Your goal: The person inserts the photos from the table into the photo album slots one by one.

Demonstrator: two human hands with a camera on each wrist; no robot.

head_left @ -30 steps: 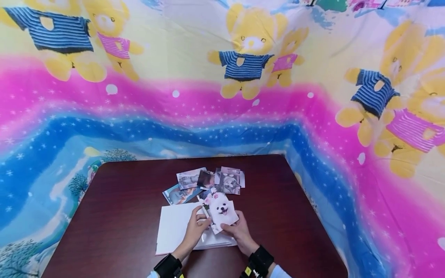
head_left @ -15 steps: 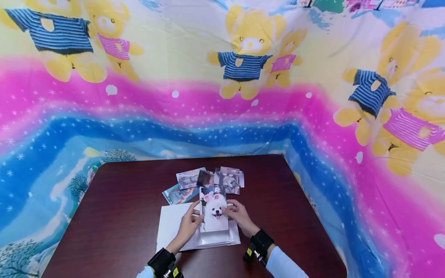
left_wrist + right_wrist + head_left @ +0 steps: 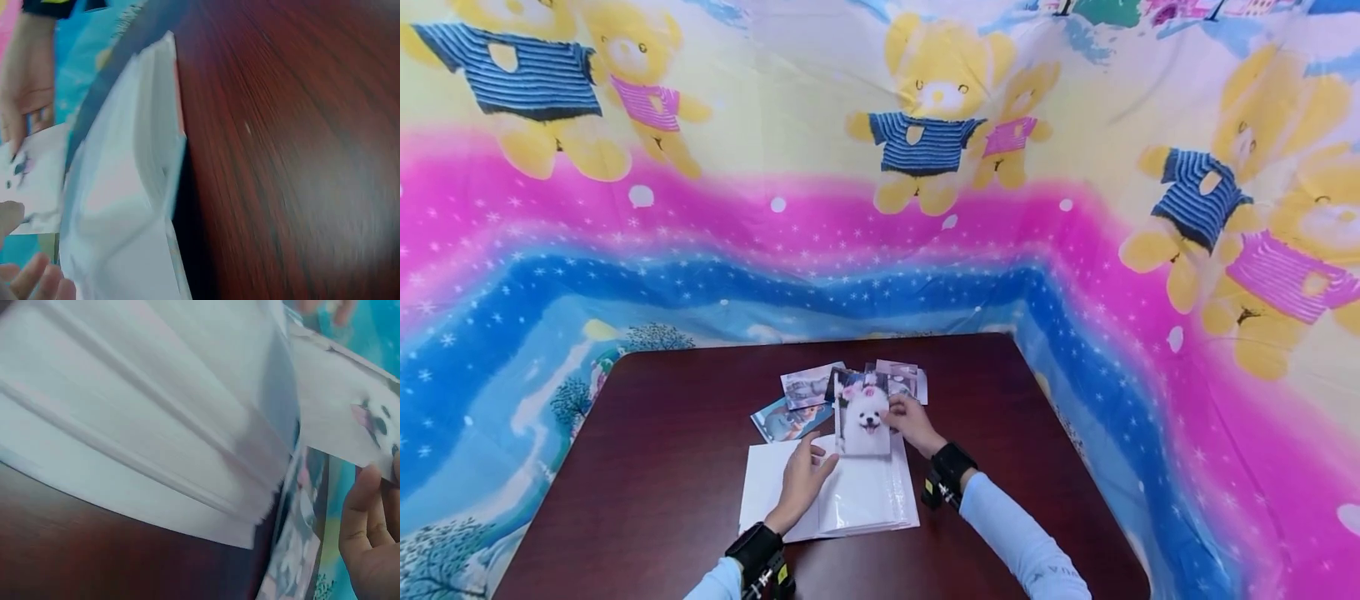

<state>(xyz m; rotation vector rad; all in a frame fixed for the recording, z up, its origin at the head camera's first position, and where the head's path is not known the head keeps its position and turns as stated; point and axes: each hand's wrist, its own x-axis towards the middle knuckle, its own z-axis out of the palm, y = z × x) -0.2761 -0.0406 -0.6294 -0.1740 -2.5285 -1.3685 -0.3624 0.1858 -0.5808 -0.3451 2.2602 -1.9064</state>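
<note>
The right hand (image 3: 908, 419) pinches the dog photo (image 3: 864, 414) by its right edge, holding it upright above the far end of the open white album (image 3: 820, 492), which lies flat on the dark desk (image 3: 662, 433). The left hand (image 3: 803, 479) rests spread on the album's page, fingers relaxed and flat, near the photo's lower left corner. Behind the photo a loose pile of other photos (image 3: 808, 396) lies on the desk. In the right wrist view the thumb (image 3: 362, 506) presses on the print's edge, with the clear sleeves (image 3: 187, 425) lying just beside it. Judging from this, the step goes best if the left hand keeps the page flat and lifts a sleeve's mouth open, while the right hand lines the photo's lower edge square with that opening and touches only the print's border.
</note>
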